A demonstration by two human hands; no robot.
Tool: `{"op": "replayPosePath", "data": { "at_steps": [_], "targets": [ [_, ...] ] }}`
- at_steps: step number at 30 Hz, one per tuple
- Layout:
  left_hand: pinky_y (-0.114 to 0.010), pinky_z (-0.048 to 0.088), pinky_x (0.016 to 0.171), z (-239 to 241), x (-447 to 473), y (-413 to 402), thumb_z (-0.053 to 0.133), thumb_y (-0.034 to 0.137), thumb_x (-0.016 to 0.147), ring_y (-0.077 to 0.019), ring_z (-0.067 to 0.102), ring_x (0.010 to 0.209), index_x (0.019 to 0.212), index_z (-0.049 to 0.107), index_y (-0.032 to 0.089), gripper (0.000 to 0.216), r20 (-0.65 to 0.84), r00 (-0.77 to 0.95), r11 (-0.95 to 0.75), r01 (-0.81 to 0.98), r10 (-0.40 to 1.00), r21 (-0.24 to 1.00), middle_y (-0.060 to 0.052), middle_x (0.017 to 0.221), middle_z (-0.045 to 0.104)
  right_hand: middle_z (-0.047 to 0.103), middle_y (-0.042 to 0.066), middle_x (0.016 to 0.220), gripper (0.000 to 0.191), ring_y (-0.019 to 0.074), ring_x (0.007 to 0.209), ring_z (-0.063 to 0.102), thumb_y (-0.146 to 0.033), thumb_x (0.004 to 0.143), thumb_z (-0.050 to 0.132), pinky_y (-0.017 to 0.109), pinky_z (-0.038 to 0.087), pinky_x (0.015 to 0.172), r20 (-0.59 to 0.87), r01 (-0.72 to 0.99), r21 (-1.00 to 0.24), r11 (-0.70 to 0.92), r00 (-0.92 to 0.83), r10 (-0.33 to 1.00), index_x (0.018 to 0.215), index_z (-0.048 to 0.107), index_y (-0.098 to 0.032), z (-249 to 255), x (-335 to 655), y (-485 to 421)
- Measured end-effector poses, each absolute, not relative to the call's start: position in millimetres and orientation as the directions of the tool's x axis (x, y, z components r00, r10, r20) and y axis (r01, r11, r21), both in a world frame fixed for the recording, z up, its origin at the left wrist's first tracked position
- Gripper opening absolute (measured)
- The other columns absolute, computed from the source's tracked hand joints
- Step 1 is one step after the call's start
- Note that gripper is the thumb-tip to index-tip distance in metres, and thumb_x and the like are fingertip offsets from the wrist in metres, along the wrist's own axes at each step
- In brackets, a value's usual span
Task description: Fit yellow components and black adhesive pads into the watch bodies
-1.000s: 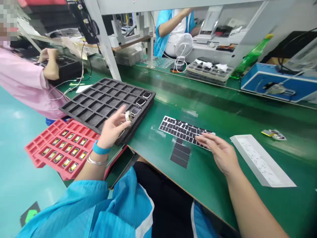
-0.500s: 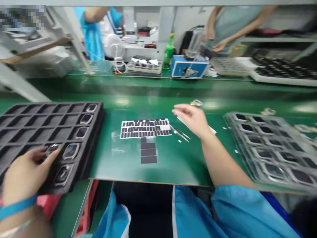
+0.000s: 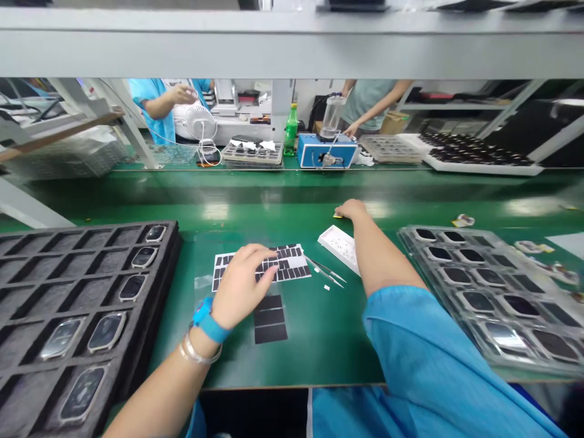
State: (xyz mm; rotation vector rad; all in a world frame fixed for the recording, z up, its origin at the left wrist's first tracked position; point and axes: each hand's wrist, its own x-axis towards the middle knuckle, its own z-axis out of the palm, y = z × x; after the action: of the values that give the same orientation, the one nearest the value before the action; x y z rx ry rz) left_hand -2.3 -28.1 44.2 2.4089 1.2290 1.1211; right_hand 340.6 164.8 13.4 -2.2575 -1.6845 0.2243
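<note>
My left hand (image 3: 244, 278) lies palm down on a white sheet of small black stickers (image 3: 292, 263), fingers spread over it. My right hand (image 3: 350, 209) is stretched far forward on the green bench, fingers curled down onto a small yellow piece (image 3: 337, 215); whether it grips the piece is hidden. Between the hands lie metal tweezers (image 3: 326, 271) and a narrow white tray (image 3: 341, 244). Three black rectangles (image 3: 270, 317) are stuck on the mat just below the sheet.
A black foam tray (image 3: 27, 286) at the left holds several watch cases. A clear plastic tray (image 3: 490, 289) with several dark cases sits at the right. Beyond the belt stand a blue device (image 3: 326, 152), a green bottle (image 3: 291, 131), a fan (image 3: 201, 125) and two other people.
My left hand left the black foam tray and came to rest on the sticker sheet. My right hand reached farther forward, past the white tray. The camera swung right and steadied.
</note>
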Motion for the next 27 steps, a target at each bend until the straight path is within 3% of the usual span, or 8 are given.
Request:
{"op": "replayPosePath", "data": {
  "at_steps": [3,6,9,11,15,18,22,27],
  "targets": [
    [-0.038,0.055,0.088,20,8,-7,0.059,0.021,0.089,-0.0204,0.067,0.097,0.100,0.068,0.019,0.014,0.506,0.345,-0.607,0.551,0.790,0.572,-0.006,0.099,0.071,0.070,0.022,0.084,0.012,0.0360,0.093,0.067,-0.015,0.063,0.076,0.041,0.054,0.084,-0.017,0.885,-0.327,-0.330,0.344,0.939,0.070,0.071,-0.006,17,341,172],
    [-0.039,0.055,0.090,-3,7,1,0.060,0.020,0.088,-0.0202,0.068,0.097,0.099,0.068,0.019,0.014,0.487,0.295,-0.565,0.526,0.822,0.635,-0.006,0.100,0.073,0.072,0.015,0.087,0.018,0.0311,0.096,0.069,-0.020,0.066,0.074,0.036,0.054,0.087,0.010,0.882,-0.358,-0.307,0.333,0.943,0.082,0.074,-0.011,23,334,166],
    [-0.041,0.056,0.090,-15,4,2,0.066,0.023,0.085,-0.0203,0.068,0.095,0.107,0.067,0.020,0.022,0.464,0.273,-0.536,0.505,0.842,0.676,-0.005,0.098,0.073,0.074,0.008,0.092,0.023,0.0229,0.093,0.071,-0.021,0.071,0.068,0.030,0.055,0.087,0.135,0.795,-0.599,-0.093,0.215,0.967,0.092,0.075,-0.016,30,306,139],
    [-0.041,0.057,0.091,-16,4,1,0.071,0.028,0.082,-0.0208,0.068,0.099,0.120,0.063,0.022,0.039,0.438,0.255,-0.507,0.451,0.862,0.735,-0.006,0.105,0.072,0.075,0.006,0.088,0.025,0.0216,0.086,0.072,-0.020,0.067,0.069,0.030,0.058,0.082,0.208,0.597,-0.795,0.108,0.102,0.973,0.091,0.075,-0.015,32,278,109],
    [-0.044,0.054,0.100,-16,9,-2,0.078,0.034,0.074,-0.0266,0.058,0.125,0.141,0.049,0.025,0.073,0.315,0.248,-0.366,0.198,0.916,0.910,-0.013,0.138,0.058,0.074,0.005,0.082,0.036,0.0224,0.078,0.073,-0.027,0.061,0.079,0.033,0.062,0.074,0.192,0.296,-0.931,0.215,-0.103,0.976,0.094,0.073,-0.017,25,216,34],
    [-0.046,0.056,0.097,-15,13,-3,0.081,0.033,0.070,-0.0290,0.064,0.117,0.133,0.058,0.022,0.068,0.147,0.331,-0.143,-0.036,0.932,0.989,-0.014,0.139,0.059,0.074,0.005,0.088,0.039,0.0216,0.080,0.073,-0.033,0.063,0.082,0.035,0.063,0.076,0.164,0.168,-0.968,0.184,-0.128,0.978,0.097,0.070,-0.019,12,189,-5],
    [-0.042,0.058,0.092,-10,12,-1,0.088,0.025,0.060,-0.0227,0.070,0.097,0.114,0.070,0.018,0.057,0.031,0.396,0.068,-0.232,0.918,0.970,-0.009,0.116,0.071,0.072,0.005,0.096,0.037,0.0198,0.085,0.072,-0.042,0.072,0.080,0.035,0.063,0.075,0.204,0.073,-0.976,0.207,-0.041,0.978,0.099,0.064,-0.022,-2,189,-24],
    [-0.035,0.058,0.089,-4,10,-3,0.089,0.020,0.058,-0.0158,0.069,0.088,0.106,0.071,0.019,0.051,0.005,0.399,0.163,-0.384,0.917,0.909,-0.005,0.104,0.073,0.072,0.005,0.096,0.008,0.0211,0.094,0.068,-0.032,0.086,0.069,0.039,0.058,0.087,0.556,0.395,-0.746,0.536,-0.074,0.828,0.090,0.069,-0.024,1,196,-32]
  ]
}}
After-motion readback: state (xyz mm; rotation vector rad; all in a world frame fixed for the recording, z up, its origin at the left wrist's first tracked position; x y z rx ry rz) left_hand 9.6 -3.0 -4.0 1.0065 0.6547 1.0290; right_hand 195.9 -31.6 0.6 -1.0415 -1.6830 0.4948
